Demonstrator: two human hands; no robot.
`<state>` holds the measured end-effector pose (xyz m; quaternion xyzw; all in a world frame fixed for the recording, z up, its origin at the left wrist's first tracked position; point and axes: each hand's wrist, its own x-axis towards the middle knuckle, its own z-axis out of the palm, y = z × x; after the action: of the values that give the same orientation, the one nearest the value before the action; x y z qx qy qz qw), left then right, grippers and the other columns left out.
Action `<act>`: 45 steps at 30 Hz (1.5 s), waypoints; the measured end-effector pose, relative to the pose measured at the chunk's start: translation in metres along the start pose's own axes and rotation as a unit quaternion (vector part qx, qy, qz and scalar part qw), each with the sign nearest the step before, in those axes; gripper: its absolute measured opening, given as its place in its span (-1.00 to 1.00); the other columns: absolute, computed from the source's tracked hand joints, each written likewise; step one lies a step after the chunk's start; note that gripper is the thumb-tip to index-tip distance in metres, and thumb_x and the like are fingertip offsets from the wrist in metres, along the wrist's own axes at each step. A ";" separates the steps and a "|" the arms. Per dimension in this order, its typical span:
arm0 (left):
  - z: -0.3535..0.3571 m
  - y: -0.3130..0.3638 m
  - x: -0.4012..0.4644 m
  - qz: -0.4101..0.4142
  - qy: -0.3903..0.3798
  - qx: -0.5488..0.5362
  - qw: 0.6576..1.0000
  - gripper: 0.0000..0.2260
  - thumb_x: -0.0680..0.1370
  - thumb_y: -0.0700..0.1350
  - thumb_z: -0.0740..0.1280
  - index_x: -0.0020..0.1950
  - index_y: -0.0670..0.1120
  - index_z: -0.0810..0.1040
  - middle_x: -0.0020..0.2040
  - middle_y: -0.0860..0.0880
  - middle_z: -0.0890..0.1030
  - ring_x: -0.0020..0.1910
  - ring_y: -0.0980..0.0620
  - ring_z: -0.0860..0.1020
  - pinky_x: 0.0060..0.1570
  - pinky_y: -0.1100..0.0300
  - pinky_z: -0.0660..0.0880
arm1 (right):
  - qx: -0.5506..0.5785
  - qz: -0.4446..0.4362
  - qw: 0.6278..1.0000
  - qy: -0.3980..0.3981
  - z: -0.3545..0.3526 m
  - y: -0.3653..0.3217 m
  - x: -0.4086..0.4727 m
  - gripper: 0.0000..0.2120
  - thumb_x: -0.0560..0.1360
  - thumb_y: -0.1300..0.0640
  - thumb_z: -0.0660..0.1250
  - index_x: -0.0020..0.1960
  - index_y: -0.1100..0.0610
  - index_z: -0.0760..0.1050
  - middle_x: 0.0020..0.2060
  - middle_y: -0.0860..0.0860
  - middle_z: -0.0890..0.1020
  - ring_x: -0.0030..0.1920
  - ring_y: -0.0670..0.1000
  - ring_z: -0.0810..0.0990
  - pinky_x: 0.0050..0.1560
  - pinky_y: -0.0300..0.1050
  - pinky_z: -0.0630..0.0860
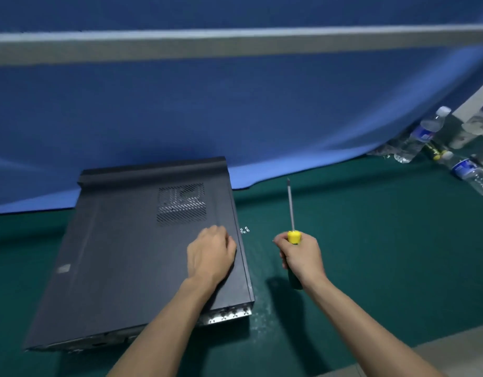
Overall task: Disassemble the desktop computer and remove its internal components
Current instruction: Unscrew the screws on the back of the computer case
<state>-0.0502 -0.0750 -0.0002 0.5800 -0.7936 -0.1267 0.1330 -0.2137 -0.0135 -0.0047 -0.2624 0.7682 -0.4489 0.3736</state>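
Note:
A black desktop computer case (120,257) lies flat on the green table, side panel up, with a vent grille (181,204) near its far right. My left hand (209,255) rests on the panel close to its right edge, fingers curled against the surface. Right of the case, my right hand (300,257) grips a screwdriver (291,213) by its yellow and green handle, shaft pointing up and away. A few small silver screws (245,230) lie on the table beside the case's right edge.
A blue cloth (234,118) hangs behind the table and drapes onto it. Several plastic water bottles (425,137) lie at the far right. The green table top (371,240) stretches right of the case; its pale front edge (439,346) shows at lower right.

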 end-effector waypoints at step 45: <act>0.021 0.000 0.003 0.000 0.042 0.044 0.998 -0.86 0.48 -0.12 0.26 -0.27 -0.11 0.45 -0.28 -0.03 0.49 -0.27 -0.03 0.45 -0.41 0.17 0.22 | -0.432 0.010 0.891 -0.139 0.026 0.057 0.067 -0.61 0.56 -0.16 0.16 -0.13 0.16 0.48 -0.12 0.14 0.60 -0.07 0.20 0.56 -0.14 -0.07 0.41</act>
<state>-0.0587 -0.0768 -0.0194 0.5899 -0.7923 -0.0671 0.1403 -0.2356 -0.0495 -0.0864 -0.4504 0.8287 -0.0284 0.3310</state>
